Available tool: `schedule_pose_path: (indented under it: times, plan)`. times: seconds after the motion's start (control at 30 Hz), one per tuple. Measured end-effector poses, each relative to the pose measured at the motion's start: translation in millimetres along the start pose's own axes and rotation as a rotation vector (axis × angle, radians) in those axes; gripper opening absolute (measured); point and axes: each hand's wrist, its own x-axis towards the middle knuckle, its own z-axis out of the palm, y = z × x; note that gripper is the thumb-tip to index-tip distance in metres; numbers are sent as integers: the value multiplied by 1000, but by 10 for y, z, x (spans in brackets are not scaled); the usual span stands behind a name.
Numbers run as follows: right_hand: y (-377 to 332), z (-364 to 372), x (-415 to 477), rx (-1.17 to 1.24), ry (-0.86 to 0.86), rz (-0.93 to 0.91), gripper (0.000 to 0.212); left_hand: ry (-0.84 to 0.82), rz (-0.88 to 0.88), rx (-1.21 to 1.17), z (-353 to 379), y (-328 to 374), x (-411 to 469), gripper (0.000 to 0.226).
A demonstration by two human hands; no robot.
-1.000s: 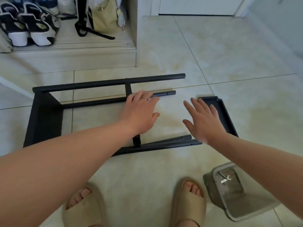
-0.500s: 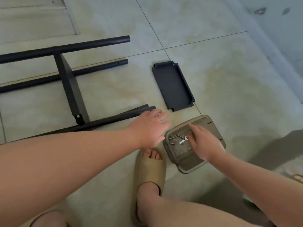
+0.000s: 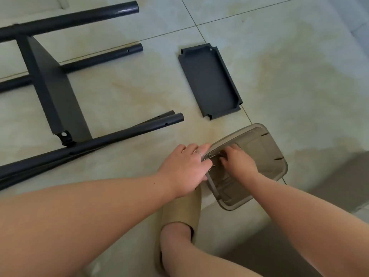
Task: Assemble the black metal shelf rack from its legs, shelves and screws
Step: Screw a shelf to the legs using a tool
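At the tan tray (image 3: pixel 265 148), near the loose shelf (image 3: pixel 209 80): fetching screws (image 3: pixel 208 155).
My left hand (image 3: pixel 185 166) lies flat against the rim. My right hand (image 3: pixel 237 158) curls inside, and I cannot tell what it grasps. Risk: a weak pinch could scatter screws over the tiles (image 3: pixel 299 76).

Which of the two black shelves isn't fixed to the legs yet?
The shelf lying flat on the tiles beyond the tan tray, touching no leg; the other shelf stands on edge between the legs.
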Motion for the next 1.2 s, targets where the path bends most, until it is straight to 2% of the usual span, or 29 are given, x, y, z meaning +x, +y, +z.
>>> schedule_pose_path:
  times: [0.27,0.37,0.5,0.63,0.77,0.93,1.1,1.2]
  plan:
    - [-50,-37,97,29,-3,8,16,9,-3,-16,-7,-18,-20,29]
    - [-139,-163,-48,149,54,18,7,-18,-9,-31,-113,-97,-89,38]
    - [-352,-447,-384,311,134,25,11,-5,-76,-27,-385,-305,-251,43]
    - [-694,-757,-660,423,188,-70,7,48,-168,19,-715,-604,-484,43]
    - [-1252,-1014,-830,537,219,-228,14,113,-332,-18,-1001,-966,-815,39]
    - [-2082,-1093,-860,636,131,-390,17,289,-554,-141,-1129,-1434,-1328,37]
    - [-2694,-885,-767,744,-46,-467,14,476,-796,-341,-969,-1917,-1881,33]
    - [-2912,-728,-701,786,-82,-502,20,461,-942,-510,-764,-2101,-2131,31]
